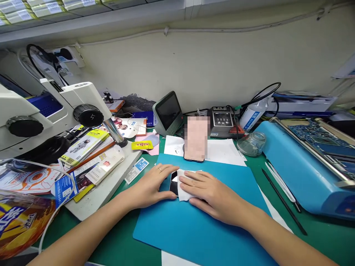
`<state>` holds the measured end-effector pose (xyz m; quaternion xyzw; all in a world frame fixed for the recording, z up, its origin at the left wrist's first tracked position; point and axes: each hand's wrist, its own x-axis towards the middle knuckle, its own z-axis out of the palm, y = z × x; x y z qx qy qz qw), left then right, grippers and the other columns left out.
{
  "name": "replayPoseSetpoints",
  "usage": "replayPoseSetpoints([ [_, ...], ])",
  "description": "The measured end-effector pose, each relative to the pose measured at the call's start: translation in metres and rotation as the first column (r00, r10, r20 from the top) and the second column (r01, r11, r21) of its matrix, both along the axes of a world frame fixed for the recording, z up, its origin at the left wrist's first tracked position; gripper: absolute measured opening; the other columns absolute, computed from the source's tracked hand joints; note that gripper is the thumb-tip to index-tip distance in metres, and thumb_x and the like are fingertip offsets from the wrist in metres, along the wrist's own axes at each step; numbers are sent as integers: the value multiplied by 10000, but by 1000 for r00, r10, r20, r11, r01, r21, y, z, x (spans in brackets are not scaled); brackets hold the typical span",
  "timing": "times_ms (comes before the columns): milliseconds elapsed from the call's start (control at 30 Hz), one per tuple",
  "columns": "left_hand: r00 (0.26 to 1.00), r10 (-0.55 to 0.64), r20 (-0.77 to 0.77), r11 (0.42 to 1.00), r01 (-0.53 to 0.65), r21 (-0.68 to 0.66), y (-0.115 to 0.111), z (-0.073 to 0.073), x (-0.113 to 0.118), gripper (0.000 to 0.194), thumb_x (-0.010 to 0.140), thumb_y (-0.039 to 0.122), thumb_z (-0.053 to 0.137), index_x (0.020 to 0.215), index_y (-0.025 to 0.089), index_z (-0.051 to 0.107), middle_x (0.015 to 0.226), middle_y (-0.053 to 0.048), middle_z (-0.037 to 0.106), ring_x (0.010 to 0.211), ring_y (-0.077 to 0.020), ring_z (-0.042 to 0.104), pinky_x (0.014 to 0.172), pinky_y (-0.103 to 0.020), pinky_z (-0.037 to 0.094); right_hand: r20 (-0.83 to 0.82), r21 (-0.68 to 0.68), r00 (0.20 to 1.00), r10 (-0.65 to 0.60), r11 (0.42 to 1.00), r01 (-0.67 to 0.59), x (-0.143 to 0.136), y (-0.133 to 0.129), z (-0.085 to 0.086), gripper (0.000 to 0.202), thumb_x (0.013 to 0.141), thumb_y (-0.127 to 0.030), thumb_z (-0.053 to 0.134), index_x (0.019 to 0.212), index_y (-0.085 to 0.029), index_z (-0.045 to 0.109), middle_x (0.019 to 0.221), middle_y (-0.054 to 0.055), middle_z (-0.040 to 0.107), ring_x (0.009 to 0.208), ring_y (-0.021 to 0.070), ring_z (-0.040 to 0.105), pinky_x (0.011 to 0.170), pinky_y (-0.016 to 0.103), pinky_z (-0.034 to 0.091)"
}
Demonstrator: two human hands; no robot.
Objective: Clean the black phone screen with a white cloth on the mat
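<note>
A phone with a dark glossy face [173,187] lies on the blue mat [222,232], its left end showing. My left hand [151,186] grips that end, thumb on the near edge and fingers on the far edge. Over the rest of the phone lies a white wipe [183,193]. My right hand [206,190] presses the wipe down, its fingers laid across it. The hand and wipe hide the phone's right part. Just beyond stands a propped phone [195,138] with a pixelated screen.
A microscope [85,107] rises at the left beside boxes and leaflets. Behind the mat are a small display [168,112] and a black control unit [221,121]. A glass jar [252,143], a black pry stick [284,201], tweezers [280,181] and a blue machine [299,170] occupy the right.
</note>
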<state>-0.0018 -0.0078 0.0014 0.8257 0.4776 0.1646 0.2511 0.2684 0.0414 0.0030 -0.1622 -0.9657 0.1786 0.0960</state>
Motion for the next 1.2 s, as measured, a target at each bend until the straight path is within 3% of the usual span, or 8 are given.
replayPoseSetpoints([
  [200,987,-60,-152,997,66,34,6,15,10,675,916,411,706,1509,270,417,1451,-129,539,1296,-327,530,1065,-480,476,-9,13,1000,23,1000,-23,-3,-4,1,558,1013,-353,534,1545,-228,427,1582,86,433,1494,275,345,1232,512,292],
  [300,993,-63,-100,995,71,73,6,11,11,739,899,488,704,1530,262,391,1457,-133,524,1310,-321,510,1078,-467,471,39,-5,999,22,1000,-22,-4,-6,0,687,978,-518,557,1570,-220,374,1606,106,385,1507,307,303,1238,538,265],
  [433,997,-49,-54,990,56,133,-1,0,13,847,895,572,667,1584,243,299,1489,-146,500,1318,-341,488,1128,-524,411,23,14,999,-41,999,40,-7,-8,-2,727,962,-584,541,1556,-187,402,1592,132,405,1504,339,300,1232,561,267],
  [600,1000,0,-15,992,2,130,-8,1,13,594,1036,504,429,1562,241,343,1500,-116,510,1333,-316,473,1143,-524,377,15,7,1000,-13,1000,13,-11,-12,1,740,960,-596,535,1563,-194,384,1588,136,398,1493,327,336,1217,564,295],
  [767,999,39,-7,986,-38,160,-4,4,12,445,1059,365,354,1459,211,472,1398,-98,589,1242,-284,522,1090,-479,426,59,17,998,23,1000,-24,-10,-15,4,780,936,-619,560,1543,-152,416,1579,150,407,1475,324,370,1208,509,340],
  [900,999,41,-3,988,-40,149,-1,3,13,413,1043,304,361,1413,211,519,1358,-97,607,1214,-275,530,1080,-474,435,15,20,1000,-1,1000,1,-10,-15,2,753,943,-580,580,1559,-193,389,1592,126,394,1478,316,370,1212,510,335],
  [1033,999,37,-5,988,-36,148,1,-1,12,409,1041,316,365,1405,225,529,1360,-93,600,1202,-274,533,1085,-482,430,9,-20,997,74,997,-74,-8,-13,2,778,917,-587,618,1558,-207,394,1581,110,424,1467,304,394,1218,483,332],
  [1200,999,31,-33,991,-27,135,1,-3,12,427,1053,353,362,1422,207,520,1382,-102,578,1219,-283,514,1094,-484,415,29,29,1000,-5,1000,4,-5,-11,3,716,946,-599,564,1525,-192,460,1562,108,458,1461,316,405,1195,491,368],
])
